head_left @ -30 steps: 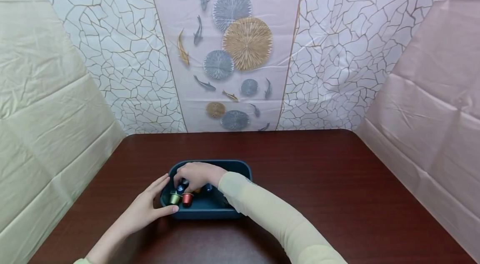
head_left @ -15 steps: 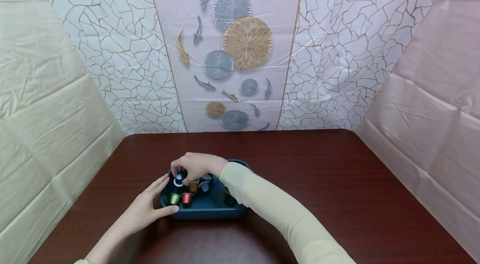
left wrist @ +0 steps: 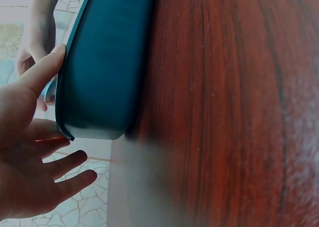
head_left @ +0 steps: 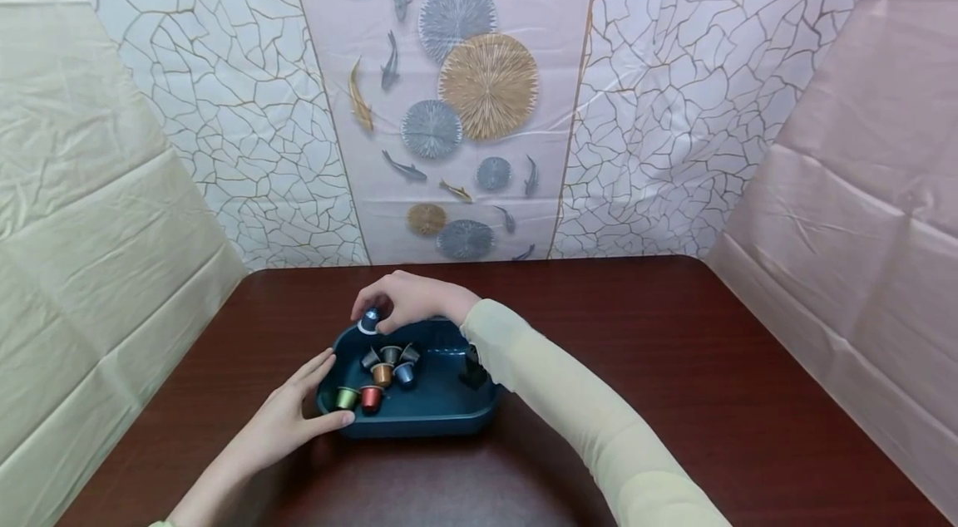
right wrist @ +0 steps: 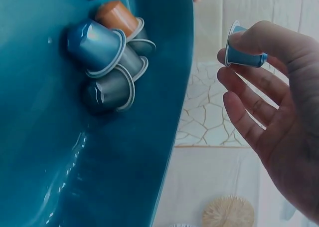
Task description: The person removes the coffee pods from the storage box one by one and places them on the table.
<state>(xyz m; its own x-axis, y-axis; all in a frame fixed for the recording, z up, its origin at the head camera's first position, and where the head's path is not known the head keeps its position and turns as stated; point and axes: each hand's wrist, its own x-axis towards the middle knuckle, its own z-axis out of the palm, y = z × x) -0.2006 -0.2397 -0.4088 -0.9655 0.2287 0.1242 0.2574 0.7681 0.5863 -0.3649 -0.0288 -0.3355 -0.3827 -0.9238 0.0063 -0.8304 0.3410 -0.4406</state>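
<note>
My right hand [head_left: 412, 298] pinches a blue coffee capsule [right wrist: 246, 52] between thumb and fingertips, just above the far left rim of a dark teal tray [head_left: 419, 427]. My left hand [head_left: 288, 415] is spread at the tray's left end, its thumb on the near rim and its fingertips at the left side. Inside the tray, a green capsule [head_left: 347, 399] and a red capsule [head_left: 370, 399] sit side by side near the front left. Behind them, an orange capsule [right wrist: 116, 18], another blue capsule [right wrist: 94, 45] and several grey capsules [right wrist: 112, 90] lie clustered.
The tray stands on a dark reddish wooden table [head_left: 636, 361]. A patterned cloth backdrop [head_left: 464, 95] rises at the table's far edge, with plain cloth [head_left: 846, 203] sloping down on both sides. The right sleeve [head_left: 569, 411] crosses over the tray's right end.
My right hand has risen out of the tray with the blue capsule and moved toward the far rim, uncovering the clustered capsules. My left hand has stayed at the tray's left end.
</note>
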